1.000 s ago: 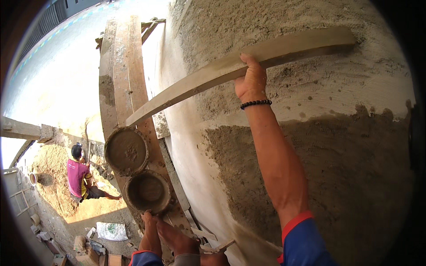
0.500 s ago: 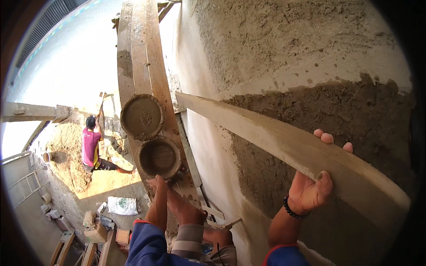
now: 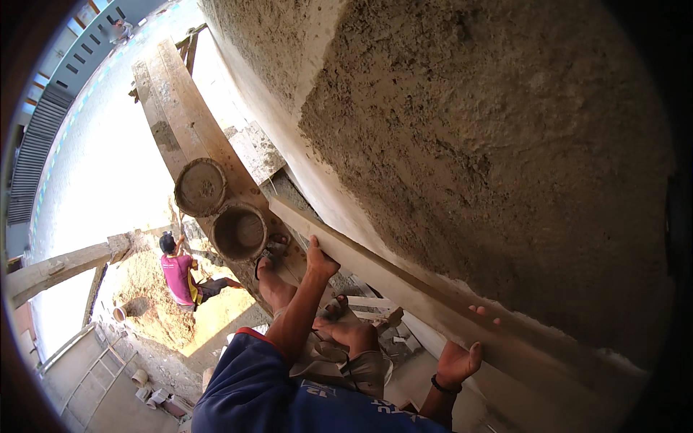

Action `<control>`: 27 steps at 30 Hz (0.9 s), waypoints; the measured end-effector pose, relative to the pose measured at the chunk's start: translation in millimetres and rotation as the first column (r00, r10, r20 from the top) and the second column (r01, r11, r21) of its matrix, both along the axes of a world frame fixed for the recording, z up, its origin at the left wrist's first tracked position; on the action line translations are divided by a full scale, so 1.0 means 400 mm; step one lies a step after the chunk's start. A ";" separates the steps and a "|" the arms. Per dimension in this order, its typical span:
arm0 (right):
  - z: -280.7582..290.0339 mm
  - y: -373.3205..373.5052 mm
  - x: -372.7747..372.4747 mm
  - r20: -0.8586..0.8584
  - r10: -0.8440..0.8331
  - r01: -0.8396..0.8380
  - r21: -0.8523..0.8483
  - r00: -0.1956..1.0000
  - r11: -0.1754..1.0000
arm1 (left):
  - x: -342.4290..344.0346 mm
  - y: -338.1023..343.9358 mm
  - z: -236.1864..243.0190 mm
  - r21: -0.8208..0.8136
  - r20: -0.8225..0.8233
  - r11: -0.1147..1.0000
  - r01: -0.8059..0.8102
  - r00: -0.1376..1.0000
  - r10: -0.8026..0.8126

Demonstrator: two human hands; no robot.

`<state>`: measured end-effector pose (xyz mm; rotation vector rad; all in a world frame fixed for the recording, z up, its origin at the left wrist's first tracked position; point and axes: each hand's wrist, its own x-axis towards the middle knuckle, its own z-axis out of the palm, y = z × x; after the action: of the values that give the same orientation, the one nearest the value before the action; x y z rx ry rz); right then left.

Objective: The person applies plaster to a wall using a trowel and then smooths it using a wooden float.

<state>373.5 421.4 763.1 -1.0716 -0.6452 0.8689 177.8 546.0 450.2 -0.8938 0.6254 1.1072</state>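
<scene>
A long, mortar-smeared straightedge (image 3: 390, 280) slants from the planks down to the lower right, along the plastered wall (image 3: 462, 159). Near its far end my left hand (image 3: 319, 261) grips the lower edge, thumb up and most fingers hidden behind. Further down, my right hand (image 3: 456, 364) holds it from beneath; several fingertips show over the upper edge. To the left of my left hand stand two round mortar tubs, the farther one (image 3: 201, 187) holding grey mortar and the nearer one (image 3: 240, 232) with mortar-coated walls.
My feet are on a raised walkway of planks (image 3: 180, 108), beside the tubs. Below on the left, a person in a purple shirt (image 3: 177, 278) works at a sand pile (image 3: 148, 296). A ladder (image 3: 94, 382) lies lower left; scrap timber (image 3: 375, 312) sits beside the wall.
My left hand has gone from the nearer tub's rim to the straightedge. The straightedge now sits lower against the wall, my right hand still on it. The view has turned.
</scene>
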 end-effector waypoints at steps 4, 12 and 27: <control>-0.187 -0.194 0.158 -0.191 -0.198 0.165 -0.173 0.961 0.971 | 0.075 -0.081 -0.115 -0.086 -0.276 0.972 0.218 0.932 -0.234; -0.733 -0.406 0.280 -0.460 -0.639 0.382 -0.535 0.617 0.754 | 0.109 -0.033 -0.388 -0.201 -0.590 0.861 0.466 0.644 -0.487; -1.735 -0.153 0.416 -0.520 -0.690 0.261 -0.670 0.503 0.695 | 0.147 0.377 -1.278 -0.224 -0.715 0.761 0.609 0.428 -0.553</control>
<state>539.9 360.3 69.1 -1.1484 0.6610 0.8714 236.6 696.7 -60.8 -0.0328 1.4684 0.7914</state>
